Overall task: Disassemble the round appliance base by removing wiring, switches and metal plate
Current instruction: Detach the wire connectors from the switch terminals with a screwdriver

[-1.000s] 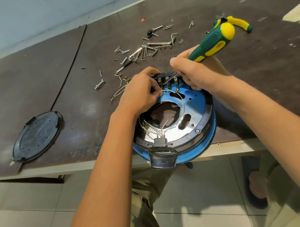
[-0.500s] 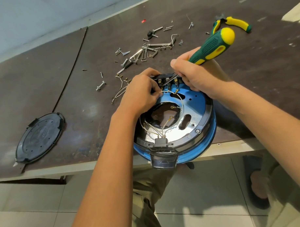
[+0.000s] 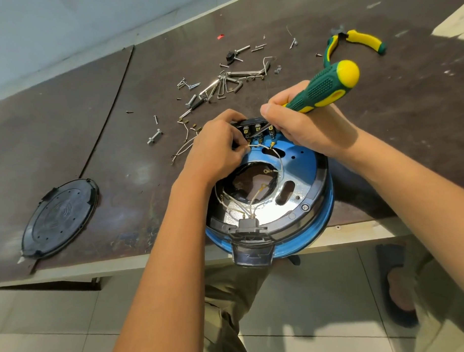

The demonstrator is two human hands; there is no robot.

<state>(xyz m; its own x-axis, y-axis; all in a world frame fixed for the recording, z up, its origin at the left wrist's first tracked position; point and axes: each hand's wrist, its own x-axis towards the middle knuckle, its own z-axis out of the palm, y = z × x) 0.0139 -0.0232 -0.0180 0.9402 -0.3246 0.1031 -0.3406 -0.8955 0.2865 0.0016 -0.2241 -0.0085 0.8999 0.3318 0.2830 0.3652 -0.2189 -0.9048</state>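
Note:
The round blue appliance base (image 3: 320, 207) lies on the table's front edge, its shiny metal plate (image 3: 296, 173) facing up. A black switch block (image 3: 255, 126) with brass terminals sits at its far rim. White wires (image 3: 279, 158) run from those terminals to a black connector (image 3: 249, 225) at the near rim. My left hand (image 3: 216, 147) pinches a white wire at the terminals. My right hand (image 3: 302, 126) grips a green and yellow screwdriver (image 3: 325, 87), its tip at the switch block.
Loose screws, bolts and hex keys (image 3: 222, 84) are scattered beyond the base. Green and yellow pliers (image 3: 352, 41) lie at the far right. A black round cover (image 3: 60, 217) rests at the left near the table (image 3: 66, 134) edge. My legs and tiled floor are below.
The screwdriver handle has tilted slightly lower and to the right. Both hands stay at the switch block.

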